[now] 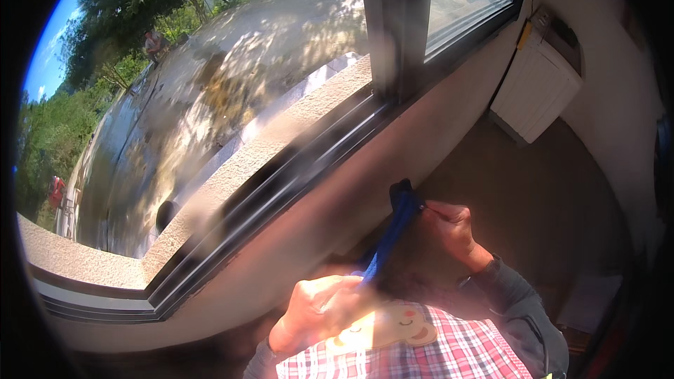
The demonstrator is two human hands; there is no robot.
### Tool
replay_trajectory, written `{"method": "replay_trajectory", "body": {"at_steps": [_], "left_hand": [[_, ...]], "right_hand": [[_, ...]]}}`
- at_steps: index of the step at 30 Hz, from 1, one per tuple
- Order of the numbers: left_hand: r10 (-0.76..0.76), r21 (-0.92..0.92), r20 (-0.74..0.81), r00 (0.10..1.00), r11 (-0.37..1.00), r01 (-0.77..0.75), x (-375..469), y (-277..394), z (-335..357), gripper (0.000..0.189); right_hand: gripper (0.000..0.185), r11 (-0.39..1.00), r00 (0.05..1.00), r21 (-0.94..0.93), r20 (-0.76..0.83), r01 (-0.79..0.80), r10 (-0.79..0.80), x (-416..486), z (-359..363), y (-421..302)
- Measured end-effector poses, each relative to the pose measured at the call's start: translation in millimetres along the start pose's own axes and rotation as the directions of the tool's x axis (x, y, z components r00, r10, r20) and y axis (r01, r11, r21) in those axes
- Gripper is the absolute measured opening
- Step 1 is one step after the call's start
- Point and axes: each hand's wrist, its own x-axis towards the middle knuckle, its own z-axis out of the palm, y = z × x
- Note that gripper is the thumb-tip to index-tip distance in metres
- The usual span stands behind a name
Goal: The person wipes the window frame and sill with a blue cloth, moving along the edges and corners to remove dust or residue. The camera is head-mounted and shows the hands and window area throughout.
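A narrow strip of blue cloth (395,237) with a dark upper end stretches up from my left hand (318,308), which grips its lower end in front of the apron. My right hand (453,229) is raised higher, its thumb and forefinger pinched at the cloth's dark edge. A tiny bright spot shows at those fingertips, too small to make out. Below both hands lies a red-and-white checked apron (463,347) with a bear-face patch (403,321), part of it in strong sunlight.
A dark-framed window (295,168) with a pale rough outer sill (247,166) runs diagonally at my left. Outside, a person (154,45) sits beyond a concrete yard (253,63). A white ridged box-like object (537,84) stands against the wall at the upper right.
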Motion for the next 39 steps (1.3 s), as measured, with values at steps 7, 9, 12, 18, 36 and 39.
{"method": "replay_trajectory", "body": {"at_steps": [7, 9, 12, 18, 36, 39], "left_hand": [[0.075, 0.022, -0.218, 0.973, 0.997, -0.072, 14, 17, -25, 0.033], [0.067, 0.024, -0.284, 0.956, 0.998, -0.063, 18, 16, -30, 0.036], [0.232, 0.109, -0.342, 0.911, 0.972, -0.207, 18, 3, -39, 0.035], [0.176, 0.133, -0.357, 0.917, 0.982, -0.137, -31, -30, -62, 0.029], [-0.383, -0.183, -0.427, 0.819, 0.924, 0.337, -178, -84, -99, 0.030], [-0.388, -0.152, -0.478, 0.788, 0.920, 0.360, -195, -90, -97, 0.032]], "right_hand": [[0.025, 0.746, 0.761, -0.213, -0.019, 0.631, -0.648, 59, 20, -103], [0.022, 0.734, 0.752, -0.233, -0.016, 0.638, -0.659, 75, 41, -125], [0.017, 0.730, 0.760, -0.232, 0.073, 0.643, -0.646, 99, 85, -147], [0.019, 0.144, 0.381, -0.414, 0.575, 0.899, -0.724, 124, 166, -169], [0.022, -0.391, -0.141, 0.050, 0.968, 0.919, -0.207, 50, 333, -192], [0.021, -0.467, -0.148, 0.052, 0.974, 0.883, -0.172, 33, 354, -195]]}}
